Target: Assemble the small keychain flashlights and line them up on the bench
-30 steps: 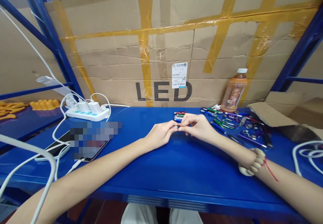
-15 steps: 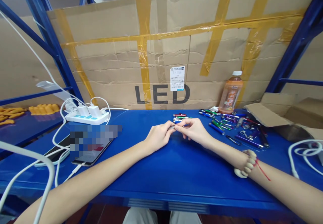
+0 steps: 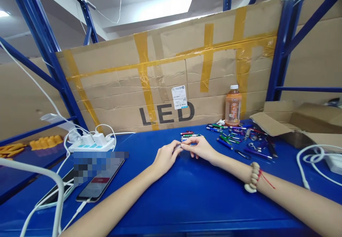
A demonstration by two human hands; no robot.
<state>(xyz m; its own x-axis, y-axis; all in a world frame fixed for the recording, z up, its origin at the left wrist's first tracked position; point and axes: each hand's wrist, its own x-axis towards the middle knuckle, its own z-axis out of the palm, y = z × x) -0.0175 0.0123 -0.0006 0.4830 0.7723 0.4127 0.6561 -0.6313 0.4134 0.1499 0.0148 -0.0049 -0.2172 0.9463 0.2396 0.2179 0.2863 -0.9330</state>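
Note:
My left hand [image 3: 166, 156] and my right hand [image 3: 200, 147] meet over the middle of the blue table [image 3: 187, 198]. Their fingertips pinch the two ends of a small silver pen-shaped torch [image 3: 179, 146], held just above the table top. Right behind the hands lies a short row of coloured small torches [image 3: 190, 135]. A bead bracelet with a red string [image 3: 253, 182] sits on my right wrist.
A scattered pile of torches and parts [image 3: 240, 137] lies at the back right, beside an orange drink bottle [image 3: 232, 106] and an open cardboard box [image 3: 296, 123]. A white power strip [image 3: 91, 145], phones [image 3: 98, 180] and white cables [image 3: 312, 158] lie around. A taped cardboard sheet marked LED [image 3: 165, 87] forms the back.
The camera has tilted upward, so hands and table sit lower in view and the ceiling shows. Both hands stay pinched together on the small torch, lowered slightly toward the table.

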